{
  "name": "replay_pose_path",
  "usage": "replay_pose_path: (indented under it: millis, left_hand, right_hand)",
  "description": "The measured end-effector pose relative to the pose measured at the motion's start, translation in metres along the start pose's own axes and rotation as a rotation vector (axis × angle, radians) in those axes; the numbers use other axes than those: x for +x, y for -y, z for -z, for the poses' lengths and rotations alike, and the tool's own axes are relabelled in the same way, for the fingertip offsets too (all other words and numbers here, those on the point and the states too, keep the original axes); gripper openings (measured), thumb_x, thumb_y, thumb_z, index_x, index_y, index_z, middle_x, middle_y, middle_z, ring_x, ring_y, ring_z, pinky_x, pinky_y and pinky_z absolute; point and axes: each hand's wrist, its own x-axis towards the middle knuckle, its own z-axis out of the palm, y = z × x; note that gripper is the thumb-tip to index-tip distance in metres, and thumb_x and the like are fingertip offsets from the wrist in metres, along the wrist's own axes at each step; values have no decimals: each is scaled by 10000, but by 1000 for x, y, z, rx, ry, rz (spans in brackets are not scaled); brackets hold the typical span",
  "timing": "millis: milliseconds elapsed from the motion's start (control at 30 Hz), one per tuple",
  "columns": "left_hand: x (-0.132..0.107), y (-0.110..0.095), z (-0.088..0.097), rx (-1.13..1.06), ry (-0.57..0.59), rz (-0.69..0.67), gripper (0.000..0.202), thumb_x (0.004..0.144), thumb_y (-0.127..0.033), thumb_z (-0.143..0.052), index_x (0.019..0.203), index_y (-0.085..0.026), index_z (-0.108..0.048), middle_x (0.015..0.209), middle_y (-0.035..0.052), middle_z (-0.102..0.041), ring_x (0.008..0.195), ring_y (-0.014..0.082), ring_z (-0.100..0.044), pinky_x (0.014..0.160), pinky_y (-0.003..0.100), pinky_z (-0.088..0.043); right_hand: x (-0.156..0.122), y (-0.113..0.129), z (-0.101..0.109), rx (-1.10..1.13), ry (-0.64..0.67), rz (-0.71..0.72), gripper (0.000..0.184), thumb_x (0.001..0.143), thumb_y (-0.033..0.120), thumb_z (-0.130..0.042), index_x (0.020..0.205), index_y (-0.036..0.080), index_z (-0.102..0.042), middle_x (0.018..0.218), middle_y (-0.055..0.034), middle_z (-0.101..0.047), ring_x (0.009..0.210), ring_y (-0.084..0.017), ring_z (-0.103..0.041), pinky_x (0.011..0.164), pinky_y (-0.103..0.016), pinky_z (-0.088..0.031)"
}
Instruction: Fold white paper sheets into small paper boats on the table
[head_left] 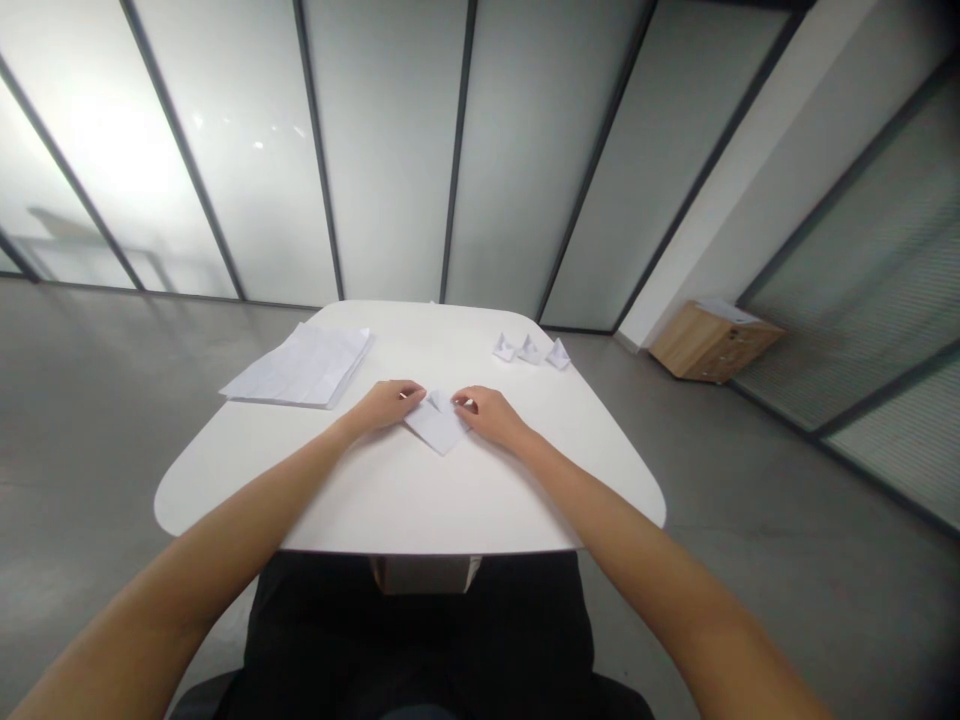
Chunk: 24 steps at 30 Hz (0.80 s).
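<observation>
A folded sheet of white paper (436, 426) lies at the middle of the white table (405, 490), its lower corner pointing toward me. My left hand (388, 405) grips its left side between the fingertips. My right hand (487, 416) holds its right side the same way, with the fingertips close to the raised fold at the top. Beyond the hands stand 3 small white paper boats (529, 350) in a row. A loose stack of creased white paper sheets (300, 366) lies to the left of my left hand.
The rounded white table has its far edge just past the paper boats. A low wooden cabinet (712, 340) stands on the grey floor to the right. Frosted glass partitions (390, 150) with dark frames run behind the table.
</observation>
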Motion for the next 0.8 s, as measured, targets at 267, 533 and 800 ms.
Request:
replay_pose_path:
  millis: [267, 533, 800]
  left_hand:
    - [0, 4, -7, 187, 16, -130, 310, 846, -421, -638, 1061, -212, -718, 1024, 56, -730, 858, 201, -676, 795, 306, -517]
    - [2, 5, -7, 210, 58, -192, 327, 884, -383, -588, 1124, -227, -746, 1025, 66, -694, 853, 194, -658, 826, 306, -515]
    - [5, 9, -7, 215, 81, -200, 345, 883, -375, -594, 1155, -232, -752, 1035, 74, -693, 864, 198, -662, 851, 310, -514]
  right_hand:
    - [-4, 18, -1, -296, 80, 55, 312, 964, 411, -636, 1145, 175, -731, 1130, -112, -681, 1053, -216, -615, 980, -331, -448]
    - [0, 18, -10, -357, 42, 81, 331, 963, 407, -639, 1144, 140, -710, 1080, -148, -705, 1028, -254, -610, 962, -370, -449]
    - [-1, 17, -9, -321, 27, 91, 266, 1015, 308, -547, 1138, 145, -716, 1068, -132, -730, 1003, -225, -648, 950, -329, -460]
